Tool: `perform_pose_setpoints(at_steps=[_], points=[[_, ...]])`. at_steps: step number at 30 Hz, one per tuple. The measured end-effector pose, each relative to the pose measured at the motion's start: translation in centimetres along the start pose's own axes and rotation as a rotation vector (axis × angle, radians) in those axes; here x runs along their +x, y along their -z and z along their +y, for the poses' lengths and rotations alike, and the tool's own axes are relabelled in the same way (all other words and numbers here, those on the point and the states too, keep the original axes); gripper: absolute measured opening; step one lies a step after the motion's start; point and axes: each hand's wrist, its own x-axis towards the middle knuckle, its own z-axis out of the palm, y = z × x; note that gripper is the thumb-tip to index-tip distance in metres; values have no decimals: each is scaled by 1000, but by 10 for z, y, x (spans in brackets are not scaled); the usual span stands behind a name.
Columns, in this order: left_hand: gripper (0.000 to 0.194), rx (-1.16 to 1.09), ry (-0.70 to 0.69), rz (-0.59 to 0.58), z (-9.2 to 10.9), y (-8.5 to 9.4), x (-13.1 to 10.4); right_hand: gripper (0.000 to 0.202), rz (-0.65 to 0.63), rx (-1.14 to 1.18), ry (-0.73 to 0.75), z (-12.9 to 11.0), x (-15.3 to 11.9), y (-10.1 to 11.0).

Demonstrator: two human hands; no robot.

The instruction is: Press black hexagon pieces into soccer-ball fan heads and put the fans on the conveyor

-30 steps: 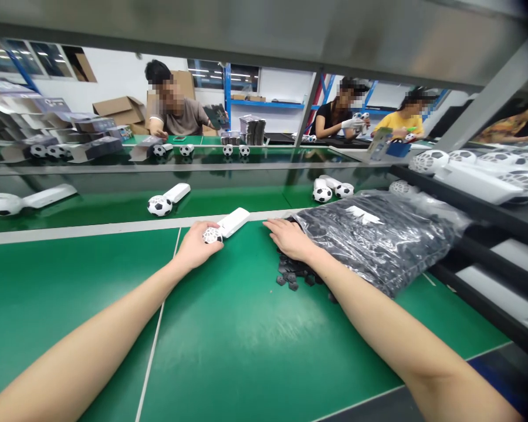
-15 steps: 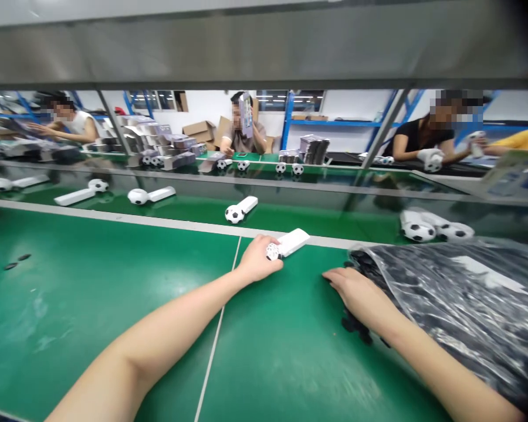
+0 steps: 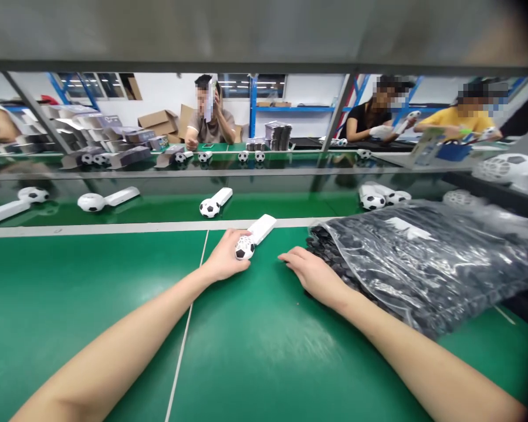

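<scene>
My left hand [image 3: 227,256] grips the ball-shaped head of a white handheld fan [image 3: 262,228]. The head carries black soccer-ball patches and a mesh of holes, and the flat white handle points away to the right. To its right is my right hand [image 3: 313,274], palm down, its fingers drawn together and pointing left. Whatever its fingertips hold, if anything, is hidden. Just beyond that hand, small black pieces [image 3: 330,251] spill from the mouth of a clear plastic bag [image 3: 422,258].
More fans, among them one fan [image 3: 210,207], lie on the green conveyor belt [image 3: 281,199] behind a pale rail [image 3: 114,229]. Mesh-headed fans [image 3: 506,169] sit on a dark ledge at right. Across the line are co-workers [image 3: 211,120] and stacked boxes [image 3: 92,126]. A metal panel [image 3: 246,35] hangs overhead.
My view has swung to the right, bringing more of the bag and a co-worker in yellow into sight. The fan's head is turned, showing more black patches. My hands are slightly closer together.
</scene>
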Motion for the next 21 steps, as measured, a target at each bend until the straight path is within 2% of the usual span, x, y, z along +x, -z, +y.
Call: perform_pose_setpoints(at_steps=[3,7,9,13,16,18,21], points=[[63,-6,-53,-86,5,-1,-3,24,-25,54,9,-4,0,0],[58,67,-38,-55,10,-6,11,20,-43,65,11,-11,2,0],[58,115,-20,-3,12,-9,34,19,-48,41,39,-13,3,-2],[61,174,-15,97,13,-20,104,18,-63,2,123,-14,4,-8],[65,218,7,158,5,-33,147,20,-54,-26,146,-11,1,-10],[72,243,31,150,-6,-43,160,21,-50,-53,156,-8,0,-10],[77,269,21,99,-26,-53,159,19,-50,-52,169,-4,0,-11]])
